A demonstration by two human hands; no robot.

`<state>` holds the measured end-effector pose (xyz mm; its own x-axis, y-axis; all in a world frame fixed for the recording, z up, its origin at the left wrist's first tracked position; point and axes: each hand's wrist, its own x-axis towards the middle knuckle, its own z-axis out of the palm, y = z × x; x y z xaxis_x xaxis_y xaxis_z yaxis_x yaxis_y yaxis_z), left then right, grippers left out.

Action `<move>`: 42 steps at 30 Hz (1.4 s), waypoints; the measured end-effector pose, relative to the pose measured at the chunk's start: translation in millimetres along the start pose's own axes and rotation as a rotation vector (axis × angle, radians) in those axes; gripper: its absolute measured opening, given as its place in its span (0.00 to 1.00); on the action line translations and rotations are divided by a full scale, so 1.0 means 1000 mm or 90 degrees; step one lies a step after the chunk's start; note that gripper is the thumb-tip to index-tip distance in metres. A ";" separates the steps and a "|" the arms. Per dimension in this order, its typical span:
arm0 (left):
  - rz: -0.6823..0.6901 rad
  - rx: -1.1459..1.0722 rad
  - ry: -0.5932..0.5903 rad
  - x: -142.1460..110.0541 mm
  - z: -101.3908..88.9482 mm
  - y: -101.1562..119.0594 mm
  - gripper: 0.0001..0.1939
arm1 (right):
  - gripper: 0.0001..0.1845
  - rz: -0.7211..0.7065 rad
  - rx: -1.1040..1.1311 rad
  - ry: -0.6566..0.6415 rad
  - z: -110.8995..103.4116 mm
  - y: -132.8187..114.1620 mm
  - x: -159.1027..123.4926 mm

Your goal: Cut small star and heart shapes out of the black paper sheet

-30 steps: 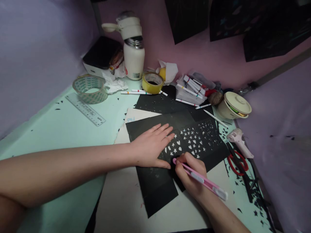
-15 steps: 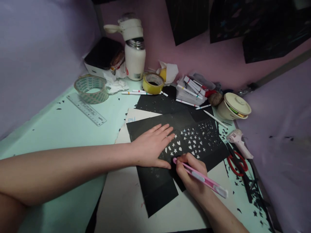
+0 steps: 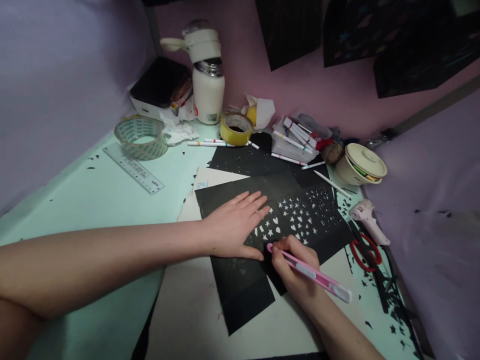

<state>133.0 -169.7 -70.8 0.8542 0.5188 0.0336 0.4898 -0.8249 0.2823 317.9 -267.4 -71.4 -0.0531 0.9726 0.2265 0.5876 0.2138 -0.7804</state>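
A sheet of black paper with small star and heart cut-outs lies on a white cutting board on the pale green table. My left hand lies flat on the paper, fingers stretched out, pressing it down. My right hand is closed round a pink craft knife, whose tip touches the paper just beside my left thumb, below the cut-out shapes.
At the back stand a white flask, a yellow tape roll, a clear tape roll, a ruler, a box of pens and a lidded bowl. Red scissors and a glue gun lie at right.
Almost nothing differs: both hands keep their places, and the knife's rear end has shifted only slightly.
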 end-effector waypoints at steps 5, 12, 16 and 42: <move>0.000 0.001 0.001 0.000 0.000 0.000 0.52 | 0.10 0.001 0.006 -0.006 -0.002 -0.001 0.001; 0.000 -0.003 0.001 0.000 -0.001 0.000 0.51 | 0.11 0.012 0.002 -0.023 -0.004 0.003 0.001; -0.001 0.001 -0.002 0.000 -0.001 0.000 0.52 | 0.09 0.033 -0.004 -0.018 -0.005 0.001 0.004; 0.006 -0.002 -0.001 0.000 0.000 -0.001 0.52 | 0.10 0.098 0.034 -0.066 -0.013 -0.001 0.008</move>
<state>132.9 -168.4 -71.0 0.8588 0.5112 0.0343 0.4818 -0.8286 0.2851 327.8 -261.0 -61.4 -0.0509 0.9978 0.0429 0.5518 0.0639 -0.8315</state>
